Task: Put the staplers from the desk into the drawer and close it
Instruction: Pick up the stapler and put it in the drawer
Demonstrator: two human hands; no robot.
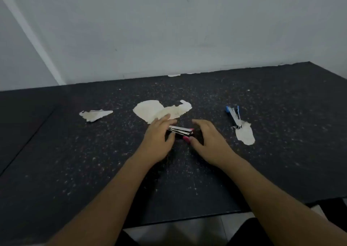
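A pink stapler (pixel 181 131) with a bare metal top lies on the black speckled desk (pixel 93 170), near its middle. My left hand (pixel 158 139) has thumb and fingers around the stapler's left end. My right hand (pixel 208 142) is cupped at its right end with fingers spread, the thumb beside the pink base. A blue stapler (pixel 234 115) lies further right on the desk, apart from both hands. No drawer shows in this view.
Pale worn patches mark the desk top: a large patch (pixel 150 109) behind my hands, a small patch (pixel 94 114) to the left, another patch (pixel 245 135) by the blue stapler. A grey wall (pixel 169 29) backs the desk. The front edge (pixel 187 219) runs near my body.
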